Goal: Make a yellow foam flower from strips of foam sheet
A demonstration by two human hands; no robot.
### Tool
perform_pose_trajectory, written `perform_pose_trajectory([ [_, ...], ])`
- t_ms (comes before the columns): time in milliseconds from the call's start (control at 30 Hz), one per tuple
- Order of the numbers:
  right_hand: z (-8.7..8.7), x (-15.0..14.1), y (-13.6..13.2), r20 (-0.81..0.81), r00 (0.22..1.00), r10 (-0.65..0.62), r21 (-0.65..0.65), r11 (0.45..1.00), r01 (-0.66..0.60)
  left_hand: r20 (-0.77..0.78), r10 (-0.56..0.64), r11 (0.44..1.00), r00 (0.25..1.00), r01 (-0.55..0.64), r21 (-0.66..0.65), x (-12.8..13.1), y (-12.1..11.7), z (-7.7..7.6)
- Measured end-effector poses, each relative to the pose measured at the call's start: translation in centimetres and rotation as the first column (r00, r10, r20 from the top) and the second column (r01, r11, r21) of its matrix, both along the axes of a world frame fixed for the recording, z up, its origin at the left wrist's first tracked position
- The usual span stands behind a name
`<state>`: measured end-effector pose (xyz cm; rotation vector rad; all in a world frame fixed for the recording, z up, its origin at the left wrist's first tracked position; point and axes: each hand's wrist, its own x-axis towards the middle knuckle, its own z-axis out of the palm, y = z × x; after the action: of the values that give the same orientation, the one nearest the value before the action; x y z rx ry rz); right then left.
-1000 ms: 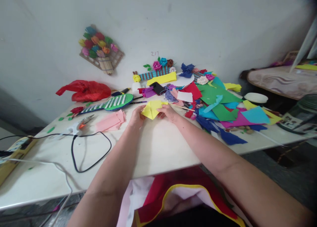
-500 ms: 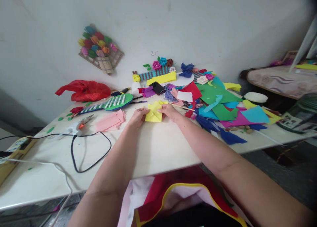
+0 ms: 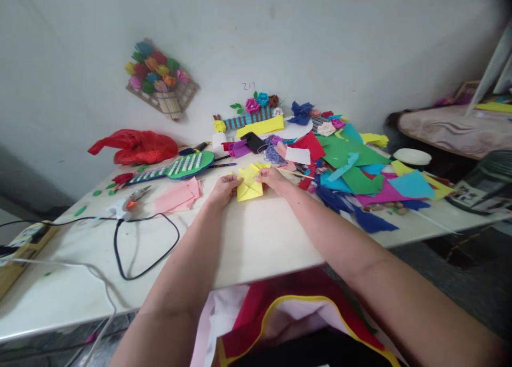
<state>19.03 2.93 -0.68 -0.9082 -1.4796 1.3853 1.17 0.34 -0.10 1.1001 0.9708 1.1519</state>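
A small piece of yellow paper (image 3: 250,184), creased and folded, is held up between my two hands above the white table (image 3: 264,239). My left hand (image 3: 226,189) pinches its left edge between thumb and fingers. On the opposite edge, my right hand (image 3: 276,180) grips the paper the same way. Several small yellow pieces lie just behind it, partly hidden by my right fingers. Left of my left hand is a stack of pink paper (image 3: 178,195). A thin wooden stick (image 3: 296,174) lies beyond my right hand.
A glue gun (image 3: 124,207) with a black cord and pliers lie on the left. Behind them are a green decorated board (image 3: 190,165) and a red plastic bag (image 3: 140,147). Coloured paper scraps (image 3: 348,153) cover the right side, near a large glass jar (image 3: 486,188).
The yellow paper has tilted slightly and its lower edge has dropped a little. Both hands keep hold of it in nearly the same place.
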Motion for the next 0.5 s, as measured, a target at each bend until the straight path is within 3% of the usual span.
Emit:
perform_pose_trajectory([
  [267,-0.7,-0.1,0.8,-0.078,0.997,0.011,0.016,1.000,-0.010,-0.020,0.019,1.000,1.000,-0.019,0.012,0.1,0.1,-0.2],
  [500,-1.0,0.0,1.1,-0.037,0.999,0.010,0.035,0.999,-0.009,0.003,0.013,1.000,1.000,-0.013,-0.004,0.0,0.2,-0.1],
])
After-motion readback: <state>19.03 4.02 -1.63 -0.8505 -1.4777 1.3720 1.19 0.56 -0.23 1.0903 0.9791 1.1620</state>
